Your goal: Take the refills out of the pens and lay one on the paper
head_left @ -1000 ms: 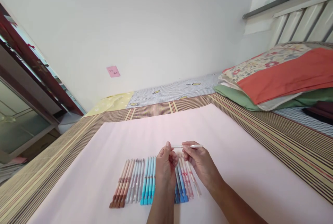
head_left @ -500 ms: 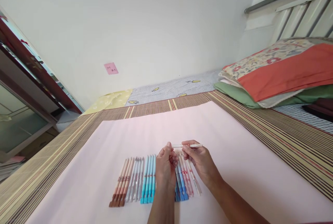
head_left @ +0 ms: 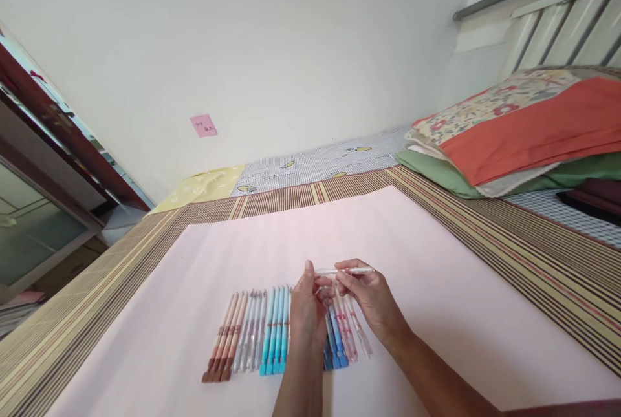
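A slim white pen (head_left: 328,271) lies level across my two hands, above a row of pens. My right hand (head_left: 365,288) pinches its right part between thumb and fingers. At the other end, my left hand (head_left: 310,294) holds the pen's left tip, its thumb pointing up. Below them, pens lie side by side in colour groups: brown-and-peach pens (head_left: 226,336), clear-grey pens (head_left: 250,333), light blue pens (head_left: 275,333), dark blue pens (head_left: 338,342) and pink-and-white pens (head_left: 358,326). My left hand and forearm hide the middle of the row.
The pens rest on a large pale pink sheet (head_left: 233,249) over a striped mat (head_left: 436,210). Folded pillows or bedding (head_left: 528,126) are stacked at the right. A pink note (head_left: 204,125) is stuck to the wall (head_left: 291,48) behind.
My left thumb is raised a little more upright by the pen's left end. Both hands still hold the pen, and the view has shifted slightly.
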The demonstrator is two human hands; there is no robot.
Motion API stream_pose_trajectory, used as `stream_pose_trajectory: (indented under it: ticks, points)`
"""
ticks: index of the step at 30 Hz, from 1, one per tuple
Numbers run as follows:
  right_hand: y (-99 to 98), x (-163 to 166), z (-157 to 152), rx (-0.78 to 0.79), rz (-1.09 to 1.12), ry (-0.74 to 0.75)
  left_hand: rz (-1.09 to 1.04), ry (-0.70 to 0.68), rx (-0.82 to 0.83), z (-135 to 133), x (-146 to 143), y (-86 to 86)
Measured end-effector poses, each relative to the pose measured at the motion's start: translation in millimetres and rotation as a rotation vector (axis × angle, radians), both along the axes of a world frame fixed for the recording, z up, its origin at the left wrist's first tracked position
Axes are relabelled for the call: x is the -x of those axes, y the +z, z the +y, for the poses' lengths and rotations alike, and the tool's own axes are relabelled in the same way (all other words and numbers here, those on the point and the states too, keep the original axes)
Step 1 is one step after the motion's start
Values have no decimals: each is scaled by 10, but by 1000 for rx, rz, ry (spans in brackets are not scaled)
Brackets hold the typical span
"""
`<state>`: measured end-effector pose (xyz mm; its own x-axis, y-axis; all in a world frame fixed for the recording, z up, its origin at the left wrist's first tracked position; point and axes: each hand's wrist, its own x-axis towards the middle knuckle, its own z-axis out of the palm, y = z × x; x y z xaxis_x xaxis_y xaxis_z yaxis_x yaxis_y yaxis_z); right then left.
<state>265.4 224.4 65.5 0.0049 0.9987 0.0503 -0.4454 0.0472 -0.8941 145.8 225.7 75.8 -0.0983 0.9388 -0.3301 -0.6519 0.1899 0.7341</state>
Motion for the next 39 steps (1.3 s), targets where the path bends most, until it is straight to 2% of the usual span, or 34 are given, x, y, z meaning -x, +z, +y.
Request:
stream_pose_trajectory:
  ticks: [4,6,11,15,22,28,32,35,39]
  points:
    - [-34,-20,24,-2,50,-15,-39,-62,-96,1,34,18]
    - [-46,-29,36,6,46,-17,-16,-44,-105,10,51,12]
    - [-37,-37,37,-10,-18,-3,64,38,23,35,62,-16]
    - [-28,-46,32,2,-4,-4,56,35,21,40,61,-27]
    - [0,-81,48,45,170,-25,-31,94,33,54,112,-28]
    - [-47,-130,109,84,317,-65,-119,141,141,58,131,36]
    - [-56,-87,68,137,357,-33,-154,184,142,65,125,42]
    - [-71,39,-18,139,273,49,-210,185,115,74,105,39]
    - [-114,233,-144,48,-119,98,-299,205,92,74,70,54]
